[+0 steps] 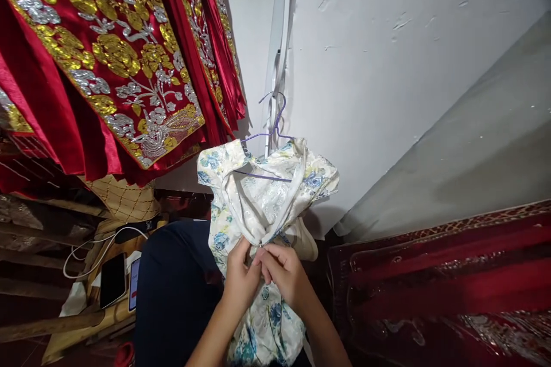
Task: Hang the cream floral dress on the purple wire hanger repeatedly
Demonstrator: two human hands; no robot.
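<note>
A white garment with blue flowers [262, 195] hangs on a purple wire hanger [275, 126] in front of a white wall. My left hand [240, 284] and my right hand [284, 272] meet at the garment's front, just below its open neck. Both hands have their fingers closed, pinching the cloth at the opening. The lower part of the garment drapes down between my forearms. What the fingertips press on is too small to make out.
Red garments with gold and silver embroidery [107, 51] hang at the upper left. More red embroidered cloth [439, 281] lies at the lower right. Two phones [114, 278] with a white cable lie on a surface at the lower left, beside a dark blue cloth [176, 292].
</note>
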